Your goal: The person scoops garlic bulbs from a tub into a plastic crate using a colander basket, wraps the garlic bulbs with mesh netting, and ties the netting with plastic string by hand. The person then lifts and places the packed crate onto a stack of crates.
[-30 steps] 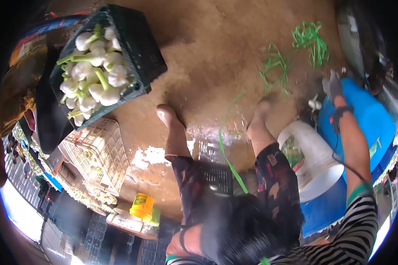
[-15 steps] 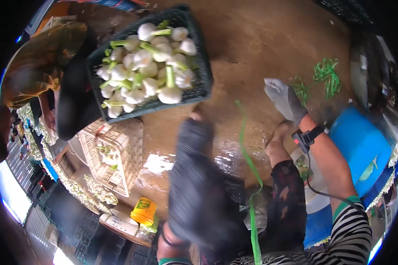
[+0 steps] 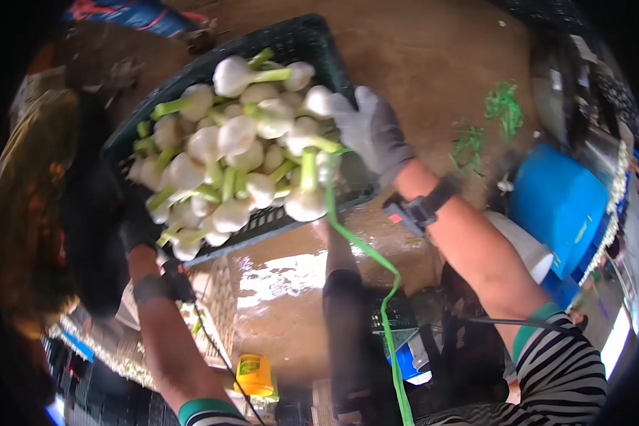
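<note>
A dark green plastic crate (image 3: 245, 238) is heaped with garlic bulbs (image 3: 236, 135) that have short green stems. My right hand (image 3: 373, 131), in a grey glove, grips the crate's right end, its fingers over the rim by the bulbs. At the opposite end is my left hand (image 3: 139, 221), dark-gloved and blurred. It appears to touch the crate, but its fingers are lost in shadow. A green plastic strap (image 3: 362, 245) trails from near my body up to the crate's right side, just below my right hand. Whether that hand also holds the strap I cannot tell.
A person's dark boot or leg (image 3: 92, 213) stands close on the left. Blue tub (image 3: 557, 206) and white bucket (image 3: 522, 245) are at right. Green strap scraps (image 3: 504, 110) lie on the wet floor. A pale woven basket (image 3: 224, 298) and yellow bucket (image 3: 254, 375) are nearer me.
My right hand has moved left from above the floor onto the crate's right end. My left hand has reached forward to its left end. The crate now looks larger and closer.
</note>
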`<action>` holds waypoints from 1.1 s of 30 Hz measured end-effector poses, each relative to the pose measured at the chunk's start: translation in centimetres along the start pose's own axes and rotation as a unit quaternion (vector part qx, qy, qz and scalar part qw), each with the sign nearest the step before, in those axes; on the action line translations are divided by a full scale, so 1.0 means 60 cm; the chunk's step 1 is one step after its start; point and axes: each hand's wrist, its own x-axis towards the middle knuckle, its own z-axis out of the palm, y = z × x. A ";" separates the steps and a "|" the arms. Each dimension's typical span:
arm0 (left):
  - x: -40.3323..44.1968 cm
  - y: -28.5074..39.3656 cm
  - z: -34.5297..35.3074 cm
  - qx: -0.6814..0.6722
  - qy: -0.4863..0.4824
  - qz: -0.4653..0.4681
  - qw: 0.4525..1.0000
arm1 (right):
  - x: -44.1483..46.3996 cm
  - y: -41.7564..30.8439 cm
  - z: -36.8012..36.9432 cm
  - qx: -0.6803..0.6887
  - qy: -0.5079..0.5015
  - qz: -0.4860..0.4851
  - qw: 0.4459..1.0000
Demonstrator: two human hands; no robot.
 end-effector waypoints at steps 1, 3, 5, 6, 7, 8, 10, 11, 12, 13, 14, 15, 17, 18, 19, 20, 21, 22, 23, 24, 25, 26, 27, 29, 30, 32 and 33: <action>-0.003 0.032 -0.013 0.012 -0.024 -0.062 0.998 | 0.003 -0.002 -0.002 -0.037 0.017 -0.014 0.999; -0.019 0.086 -0.038 0.010 -0.024 -0.075 0.997 | 0.004 -0.011 0.005 -0.071 0.052 -0.011 0.996; -0.034 0.119 -0.053 -0.006 0.020 -0.017 1.000 | 0.007 -0.007 0.008 -0.078 0.049 0.014 0.996; -0.040 0.127 -0.058 -0.009 0.009 -0.028 1.000 | 0.008 -0.006 0.006 -0.069 0.049 0.009 0.996; -0.044 0.135 -0.063 -0.011 -0.001 -0.040 0.999 | 0.008 -0.008 0.003 -0.059 0.048 0.004 0.997; -0.039 0.143 -0.069 -0.012 -0.010 -0.053 0.998 | 0.011 -0.009 0.000 -0.073 0.043 0.010 0.996; -0.045 0.192 -0.097 0.036 -0.059 -0.073 0.995 | 0.026 0.013 -0.004 -0.008 0.041 0.013 0.999; -0.055 0.205 -0.110 0.063 -0.084 -0.087 0.991 | 0.032 0.025 -0.003 0.028 0.035 0.015 0.999; -0.069 0.154 -0.098 0.216 -0.031 0.040 0.975 | 0.039 0.055 -0.013 0.088 0.020 0.002 0.996; -0.094 0.132 -0.072 0.048 0.035 -0.013 0.998 | 0.031 0.053 -0.044 0.086 -0.001 0.020 0.996; -0.117 0.116 -0.040 -0.125 0.098 -0.060 0.985 | 0.028 0.089 -0.064 -0.002 0.013 -0.075 0.997; -0.128 0.188 -0.053 -0.313 0.081 -0.180 0.929 | 0.024 0.125 -0.082 -0.095 0.029 -0.165 0.981; -0.145 0.270 -0.047 -0.416 0.096 -0.241 0.871 | 0.015 0.160 -0.145 0.048 0.046 -0.066 0.996; -0.149 0.267 -0.010 -0.352 0.083 -0.177 0.916 | 0.013 0.170 -0.184 0.125 0.037 0.001 0.991; -0.147 0.263 0.029 -0.285 0.074 -0.109 0.950 | 0.016 0.178 -0.220 0.182 0.038 0.047 0.981; -0.147 0.250 0.076 -0.201 0.053 -0.030 0.978 | 0.022 0.191 -0.255 0.215 0.045 0.075 0.973; -0.146 0.327 0.077 -0.544 -0.004 -0.092 0.834 | 0.033 0.220 -0.284 0.232 0.071 0.080 0.967; -0.144 0.406 0.078 -0.799 -0.002 -0.186 0.571 | 0.046 0.245 -0.317 0.238 0.071 0.099 0.964; -0.125 0.427 0.120 -0.783 0.015 -0.198 0.589 | 0.063 0.267 -0.356 0.247 0.071 0.115 0.960; -0.107 0.448 0.162 -0.766 0.032 -0.210 0.606 | 0.076 0.270 -0.392 0.199 0.096 0.144 0.965; -0.091 0.545 0.148 -0.764 0.061 -0.234 0.598 | 0.094 0.277 -0.422 0.165 0.102 0.129 0.973; -0.065 0.579 0.155 -0.760 0.036 -0.230 0.606 | 0.112 0.288 -0.451 0.130 0.107 0.118 0.979; -0.041 0.610 0.170 -0.756 0.009 -0.228 0.613 | 0.127 0.303 -0.481 0.091 0.114 0.110 0.983; 0.008 0.636 0.225 -0.750 -0.040 -0.190 0.632 | 0.154 0.279 -0.524 0.059 0.067 0.080 0.993; 0.052 0.623 0.268 -0.749 -0.049 -0.145 0.645 | 0.191 0.305 -0.541 0.057 0.026 0.068 0.996; 0.093 0.694 0.265 -0.757 -0.033 -0.170 0.630 | 0.248 0.351 -0.564 0.044 -0.052 0.061 0.996; 0.094 0.728 0.262 -0.733 0.001 -0.153 0.662 | 0.267 0.361 -0.578 0.028 -0.089 0.063 0.994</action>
